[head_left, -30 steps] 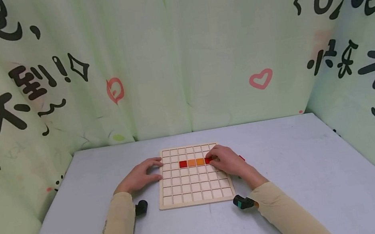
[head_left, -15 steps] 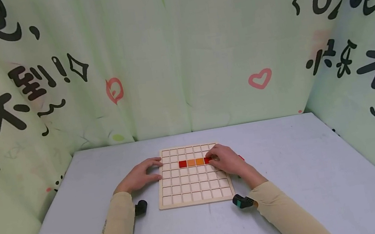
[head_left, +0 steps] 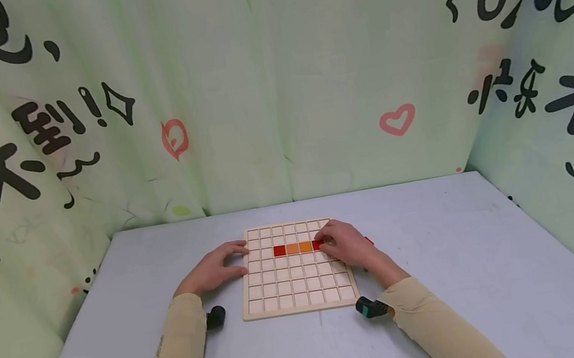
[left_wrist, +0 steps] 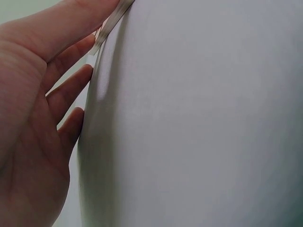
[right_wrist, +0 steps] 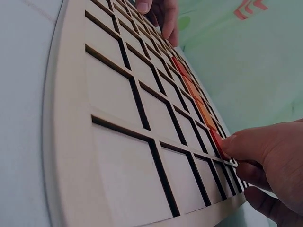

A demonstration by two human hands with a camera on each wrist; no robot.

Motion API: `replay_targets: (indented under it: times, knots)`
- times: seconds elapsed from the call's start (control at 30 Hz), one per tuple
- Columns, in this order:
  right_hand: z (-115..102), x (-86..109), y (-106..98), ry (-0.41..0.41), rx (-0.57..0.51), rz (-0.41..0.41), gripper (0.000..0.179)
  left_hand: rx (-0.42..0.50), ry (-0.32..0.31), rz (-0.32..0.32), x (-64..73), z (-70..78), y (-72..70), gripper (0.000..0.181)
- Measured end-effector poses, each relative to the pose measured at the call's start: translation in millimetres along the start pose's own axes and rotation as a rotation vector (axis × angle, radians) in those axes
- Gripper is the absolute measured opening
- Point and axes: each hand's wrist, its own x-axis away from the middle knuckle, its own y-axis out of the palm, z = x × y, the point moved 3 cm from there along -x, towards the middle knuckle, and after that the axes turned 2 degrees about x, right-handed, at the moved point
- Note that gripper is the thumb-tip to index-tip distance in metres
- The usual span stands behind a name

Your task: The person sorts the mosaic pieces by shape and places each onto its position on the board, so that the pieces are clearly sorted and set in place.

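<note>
Only the head view drifts slightly since the earlier frame: on the table [head_left: 96, 356], the left hand [head_left: 215, 268] stays loosely spread against the grid board's [head_left: 298, 289] left edge; the right hand [head_left: 351, 243] keeps pinching the right red tile [head_left: 316, 244], beside two orange tiles [head_left: 292, 248]. Left wrist view: relaxed fingers [left_wrist: 71, 92] by the edge. Right wrist view: thumb [right_wrist: 246, 142] on that tile.

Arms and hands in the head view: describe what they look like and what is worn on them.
The left sleeve and right sleeve are beige; the left bears a dark marking, too small to read. A black device sits at the left wrist; a second black device, with a teal patch, at the right. The left hand and right hand wear no gloves.
</note>
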Motion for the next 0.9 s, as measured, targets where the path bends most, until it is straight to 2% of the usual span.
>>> replay_targets:
  times: [0.27, 0.57, 0.7, 0.9]
  knots:
    - [16, 8.0, -8, 0.074, -0.029, 0.049, 0.023, 0.002, 0.004, 0.003, -0.2, -1.2, 0.5, 0.043]
    - [52, 41.2, -36, 0.228, -0.105, 0.095, 0.031, -0.007, 0.01, 0.004, -1.3, -1.7, 0.5, 0.043]
    - [66, 56.0, -46, 0.245, -0.079, 0.099, 0.031, -0.009, 0.008, 0.004, -1.3, -1.4, 0.7, 0.043]
    - [79, 74.1, -48, 0.22, -0.046, 0.043, 0.028, -0.008, 0.001, 0.004, 0.5, 0.0, 1.1, 0.042]
